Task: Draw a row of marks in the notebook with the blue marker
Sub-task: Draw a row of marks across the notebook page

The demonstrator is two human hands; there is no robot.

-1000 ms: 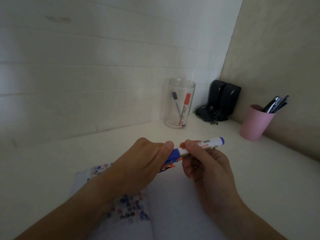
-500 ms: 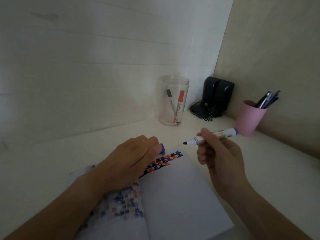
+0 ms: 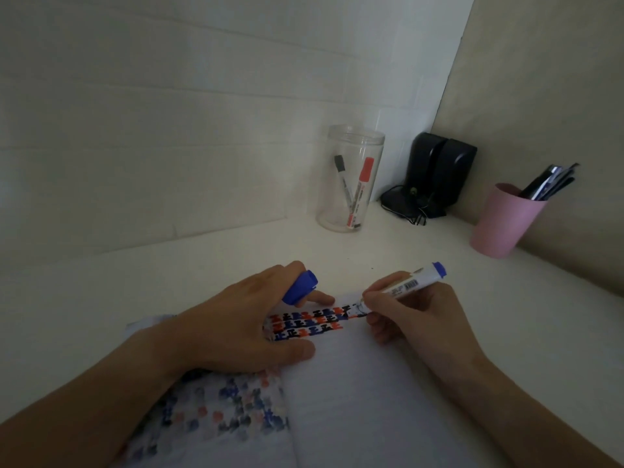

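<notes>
While left hand (image 3: pixel 233 319) grips cap (image 3: pixel 300 287), right hand (image 3: pixel 415 315) holds blue marker (image 3: pixel 401 287) at notebook (image 3: pixel 354 383) top edge.

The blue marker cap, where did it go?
In the head view, the blue cap is tucked between the fingers of the left hand, left of the blue marker and above the notebook.

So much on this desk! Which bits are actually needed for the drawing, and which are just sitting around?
In use:
- blue marker, in the right hand, tip at the page
- blue cap, in the left hand
- notebook

Just lying about:
- clear jar with two markers
- black speakers
- pink cup of pens
</notes>
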